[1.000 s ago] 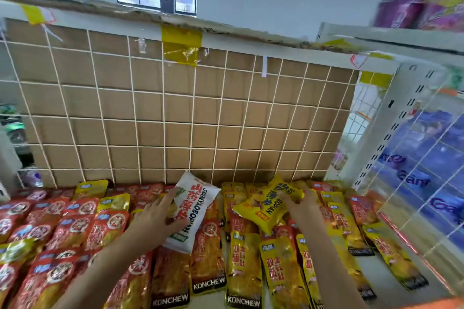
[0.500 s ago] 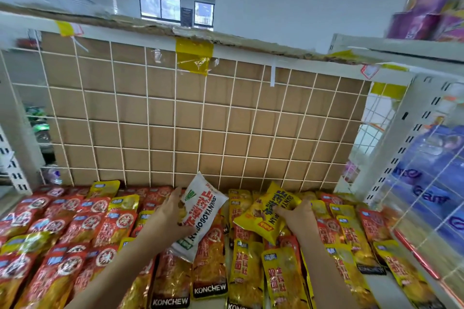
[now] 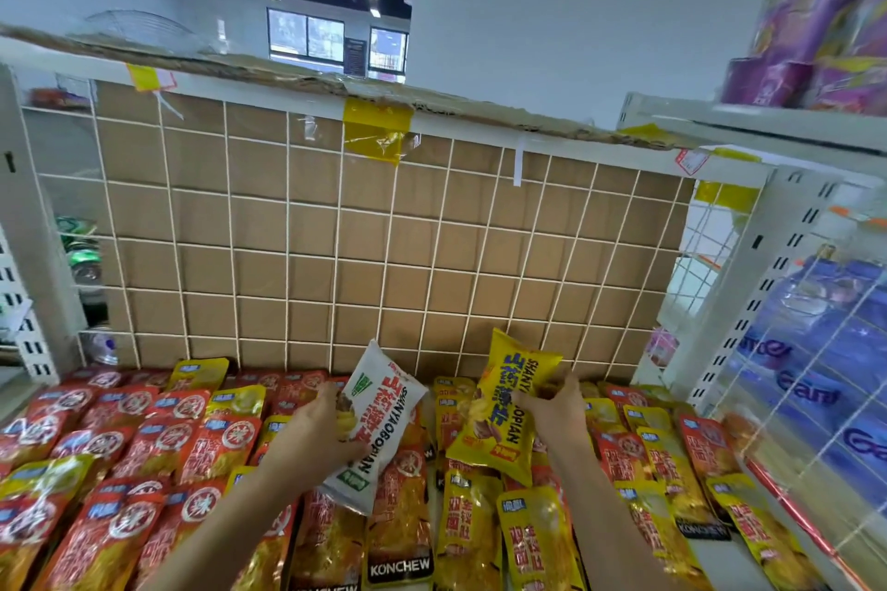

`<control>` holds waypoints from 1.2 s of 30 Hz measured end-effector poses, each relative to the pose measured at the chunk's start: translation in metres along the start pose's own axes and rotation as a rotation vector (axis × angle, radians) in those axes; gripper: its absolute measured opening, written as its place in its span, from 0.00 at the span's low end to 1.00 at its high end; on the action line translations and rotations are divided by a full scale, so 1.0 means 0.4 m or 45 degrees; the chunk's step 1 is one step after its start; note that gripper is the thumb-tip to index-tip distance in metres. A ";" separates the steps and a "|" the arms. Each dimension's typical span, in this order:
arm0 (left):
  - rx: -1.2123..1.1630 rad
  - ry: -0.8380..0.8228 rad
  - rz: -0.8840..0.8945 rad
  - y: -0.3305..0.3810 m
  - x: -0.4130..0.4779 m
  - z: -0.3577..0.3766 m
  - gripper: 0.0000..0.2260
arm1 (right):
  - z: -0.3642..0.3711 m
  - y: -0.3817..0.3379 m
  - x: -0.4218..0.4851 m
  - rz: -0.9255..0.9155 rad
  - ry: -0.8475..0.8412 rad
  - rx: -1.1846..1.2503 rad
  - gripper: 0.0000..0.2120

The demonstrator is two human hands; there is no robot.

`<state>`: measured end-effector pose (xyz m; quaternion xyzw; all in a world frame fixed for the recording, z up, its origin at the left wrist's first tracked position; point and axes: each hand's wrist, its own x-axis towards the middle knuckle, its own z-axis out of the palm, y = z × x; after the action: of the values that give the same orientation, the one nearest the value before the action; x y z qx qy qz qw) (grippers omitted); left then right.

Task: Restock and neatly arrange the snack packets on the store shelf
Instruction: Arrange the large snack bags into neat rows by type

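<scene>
A: Where were the packets seen?
B: The white packet point(image 3: 384, 403) was gripped along its 9 o'clock edge by the left hand point(image 3: 314, 439), fingers curled. The yellow packet point(image 3: 497, 427) was pinched at 3 o'clock by the right hand point(image 3: 559, 410). Both were tilted 1-to-7 o'clock above the stocked rows point(image 3: 192, 437).

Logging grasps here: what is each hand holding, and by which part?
The left hand grips the white packet at the middle of its left edge; the right hand grips the yellow packet at its right edge.
</scene>
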<state>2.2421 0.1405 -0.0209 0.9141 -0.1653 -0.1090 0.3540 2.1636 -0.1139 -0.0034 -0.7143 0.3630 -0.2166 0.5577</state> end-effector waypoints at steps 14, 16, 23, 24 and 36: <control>-0.946 0.178 0.008 -0.023 -0.112 -0.104 0.17 | 0.048 0.014 -0.037 -0.029 -0.197 0.415 0.09; -1.029 0.230 -0.006 -0.035 -0.138 -0.125 0.16 | 0.058 0.011 -0.049 -0.017 -0.231 0.524 0.12; -1.039 0.443 -0.067 -0.123 -0.245 -0.210 0.16 | 0.138 -0.013 -0.134 -0.036 -0.567 0.723 0.50; -1.043 0.477 -0.079 -0.140 -0.264 -0.226 0.16 | 0.159 -0.019 -0.147 -0.019 -0.598 0.752 0.45; -0.932 0.922 -0.198 -0.428 -0.480 -0.475 0.13 | 0.445 -0.108 -0.373 0.061 -0.778 0.848 0.12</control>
<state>2.1639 0.4483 0.0155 0.7192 0.0853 0.1377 0.6757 2.2066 0.1184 0.0014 -0.5185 0.1085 -0.0878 0.8436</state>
